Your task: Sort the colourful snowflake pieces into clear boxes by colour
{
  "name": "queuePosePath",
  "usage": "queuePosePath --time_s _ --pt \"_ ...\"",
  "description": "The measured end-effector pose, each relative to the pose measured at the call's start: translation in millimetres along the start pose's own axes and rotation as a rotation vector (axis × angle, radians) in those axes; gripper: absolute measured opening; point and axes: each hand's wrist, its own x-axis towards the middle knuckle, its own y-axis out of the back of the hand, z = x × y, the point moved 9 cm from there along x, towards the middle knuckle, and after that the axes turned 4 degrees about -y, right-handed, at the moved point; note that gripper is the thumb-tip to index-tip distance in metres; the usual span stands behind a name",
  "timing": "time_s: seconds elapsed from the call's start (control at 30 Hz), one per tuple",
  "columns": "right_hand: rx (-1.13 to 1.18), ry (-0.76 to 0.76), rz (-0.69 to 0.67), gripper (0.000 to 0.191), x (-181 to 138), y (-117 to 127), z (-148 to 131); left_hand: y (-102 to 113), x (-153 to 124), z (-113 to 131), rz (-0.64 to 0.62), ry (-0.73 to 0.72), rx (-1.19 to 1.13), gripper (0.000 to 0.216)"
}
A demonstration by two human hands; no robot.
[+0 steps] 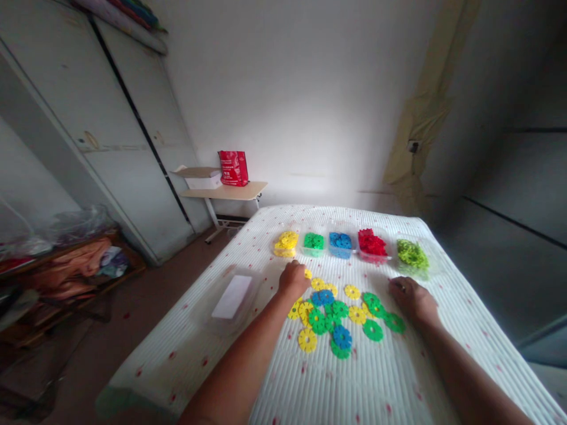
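My left hand is over the left edge of a loose spread of slotted plastic discs, just in front of the tub of yellow discs. Its fingers are bent together, and what they may hold is hidden; a yellow disc lies right beside it. To the right of the spread, my right hand is low over the cloth with its fingers curled in, their contents also hidden. Between the hands lie yellow discs, green discs and blue discs, some overlapping.
Behind the spread stand clear tubs of green discs, blue discs, red pieces and light green pieces. A clear lid-like container with a white label lies left. Beyond are a small table and red bag.
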Motion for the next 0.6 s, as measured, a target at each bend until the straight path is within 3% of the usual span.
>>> queuePosePath --time_s 0.37,0.6 --pt "0.021 0.014 0.037 0.024 -2.1 4.7 -2.7 -2.5 4.7 -2.0 -0.014 -0.057 -0.075 0.022" --pt "0.02 0.012 0.05 0.024 0.2 0.9 0.6 0.6 3.2 3.2 0.021 -0.13 -0.252 0.043"
